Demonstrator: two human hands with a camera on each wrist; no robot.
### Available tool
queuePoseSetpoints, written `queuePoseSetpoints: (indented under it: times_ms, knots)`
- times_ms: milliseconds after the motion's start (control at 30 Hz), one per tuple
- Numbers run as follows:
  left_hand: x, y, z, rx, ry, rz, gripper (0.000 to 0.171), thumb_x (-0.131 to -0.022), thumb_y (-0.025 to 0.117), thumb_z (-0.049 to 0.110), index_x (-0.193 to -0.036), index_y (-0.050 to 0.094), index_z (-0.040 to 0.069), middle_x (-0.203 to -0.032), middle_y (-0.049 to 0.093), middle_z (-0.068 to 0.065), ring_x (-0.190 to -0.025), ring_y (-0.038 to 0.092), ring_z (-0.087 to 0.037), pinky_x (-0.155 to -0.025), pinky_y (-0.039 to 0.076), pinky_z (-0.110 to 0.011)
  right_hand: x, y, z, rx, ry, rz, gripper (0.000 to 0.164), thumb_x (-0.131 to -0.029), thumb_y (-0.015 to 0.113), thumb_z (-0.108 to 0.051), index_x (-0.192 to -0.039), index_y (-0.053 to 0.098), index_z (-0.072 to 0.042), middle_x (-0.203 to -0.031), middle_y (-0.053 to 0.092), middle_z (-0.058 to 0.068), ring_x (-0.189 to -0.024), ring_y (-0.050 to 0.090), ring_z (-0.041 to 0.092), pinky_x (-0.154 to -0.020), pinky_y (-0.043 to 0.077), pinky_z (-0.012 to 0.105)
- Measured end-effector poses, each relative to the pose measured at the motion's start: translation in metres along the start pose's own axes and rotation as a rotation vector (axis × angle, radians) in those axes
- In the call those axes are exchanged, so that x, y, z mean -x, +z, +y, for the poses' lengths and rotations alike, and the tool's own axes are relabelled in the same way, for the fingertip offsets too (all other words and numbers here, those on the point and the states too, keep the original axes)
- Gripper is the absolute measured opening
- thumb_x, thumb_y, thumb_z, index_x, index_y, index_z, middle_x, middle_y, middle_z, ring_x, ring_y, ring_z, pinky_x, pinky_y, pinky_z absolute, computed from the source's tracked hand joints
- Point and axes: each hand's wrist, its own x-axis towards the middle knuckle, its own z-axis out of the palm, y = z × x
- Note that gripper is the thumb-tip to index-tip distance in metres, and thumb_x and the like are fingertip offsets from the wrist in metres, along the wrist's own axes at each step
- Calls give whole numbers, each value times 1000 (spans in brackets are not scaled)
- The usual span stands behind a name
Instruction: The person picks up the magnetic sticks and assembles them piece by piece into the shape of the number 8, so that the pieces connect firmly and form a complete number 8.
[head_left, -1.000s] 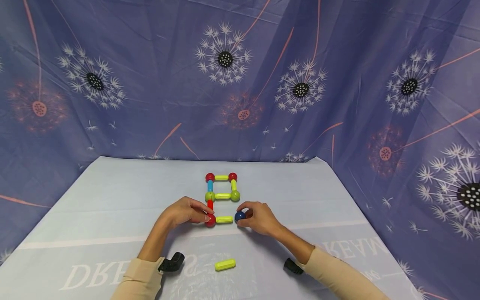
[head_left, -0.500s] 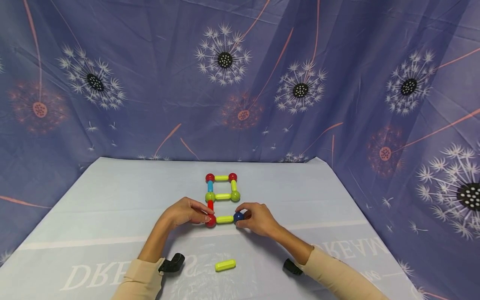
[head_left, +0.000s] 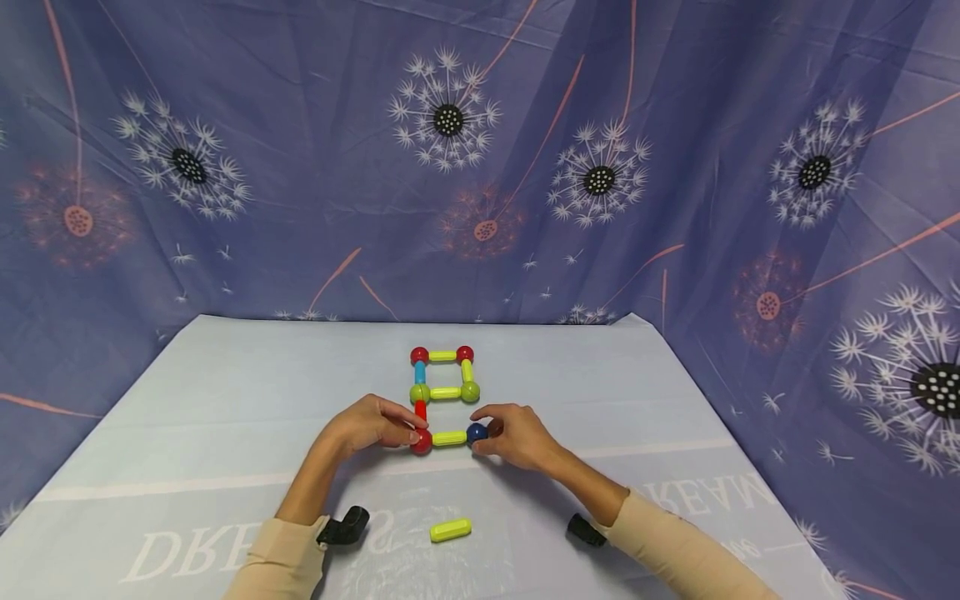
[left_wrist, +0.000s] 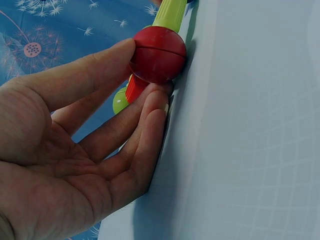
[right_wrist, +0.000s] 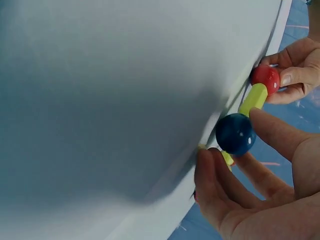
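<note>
A flat frame of plastic balls and rods lies on the table. My left hand (head_left: 372,422) pinches the red ball (left_wrist: 158,54) at its near left corner, thumb on one side and fingers on the other. A red rod (head_left: 421,411) runs back from that ball, and a yellow-green rod (head_left: 449,438) runs right from it to a dark blue ball (right_wrist: 235,134). My right hand (head_left: 520,436) has its thumb and fingers curled round the blue ball. Behind, a square of rods joins two red balls (head_left: 465,355) and two green balls (head_left: 470,392).
A loose yellow-green rod (head_left: 451,530) lies nearer me on the pale cloth-covered table (head_left: 247,400). A purple-blue dandelion-print curtain (head_left: 337,167) hangs behind and at the sides. Black wrist mounts (head_left: 345,527) show beside the beige sleeves (head_left: 281,558).
My right hand has moved the blue ball left against the end of the yellow-green rod, closing the gap there. My left hand has stayed on the red ball.
</note>
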Motion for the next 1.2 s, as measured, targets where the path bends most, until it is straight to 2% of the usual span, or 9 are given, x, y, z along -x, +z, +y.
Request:
queuePoseSetpoints:
  times_ms: [200, 333, 433, 633, 833, 1033, 1200]
  knots:
    - [1, 0, 1, -8, -7, 6, 31, -81, 82, 12, -110, 78, 3, -107, 77, -11, -97, 62, -18, -80, 50, -30, 2, -7, -6, 30, -2, 25, 43, -83, 84, -20, -122, 72, -10, -97, 73, 7, -85, 65, 16, -72, 52, 33]
    - [1, 0, 2, -3, -18, 6, 30, -82, 82, 12, -110, 78, 2, -107, 77, -10, -96, 62, -18, -79, 50, -31, 6, -9, -15, 15, -51, 41, 36, -83, 84, -17, -115, 73, -8, -95, 73, 8, -84, 65, 17, -70, 51, 30]
    - [1, 0, 2, 8, -19, 3, 31, -82, 81, 11, -111, 78, 2, -106, 77, -10, -95, 62, -18, -78, 50, -31, 7, -10, -23, -9, -97, 10, 31, -82, 84, -16, -111, 74, -8, -92, 73, 6, -83, 65, 16, -70, 50, 29]
    - [0, 0, 1, 8, -13, 2, 30, -82, 81, 11, -110, 78, 2, -104, 78, -9, -94, 63, -18, -79, 50, -31, 8, -7, -36, -11, -159, -124, 27, -83, 84, -19, -107, 75, -9, -83, 71, -4, -75, 63, 7, -68, 50, 23]
    - [1, 0, 1, -12, -8, 7, 29, -81, 82, 12, -109, 79, 4, -103, 79, -9, -95, 64, -17, -81, 49, -31, 7, -1, -41, -10, -190, -297, 32, -81, 87, -24, -109, 75, -14, -82, 70, -9, -73, 62, 0, -69, 51, 19]
    - [0, 0, 1, -15, -4, 7, 29, -82, 82, 12, -109, 79, 4, -102, 79, -8, -94, 64, -16, -81, 49, -31, 10, 5, -48, 23, -248, -479, 36, -80, 88, -24, -113, 74, -16, -87, 74, -3, -71, 61, -3, -67, 52, 17]
    - [1, 0, 0, -5, -2, 1, 29, -82, 81, 11, -110, 78, 2, -102, 79, -9, -93, 64, -16, -79, 50, -30, 13, 11, -49, 48, -293, -552, 34, -80, 88, -23, -110, 75, -17, -87, 72, -5, -71, 59, -5, -67, 51, 16]
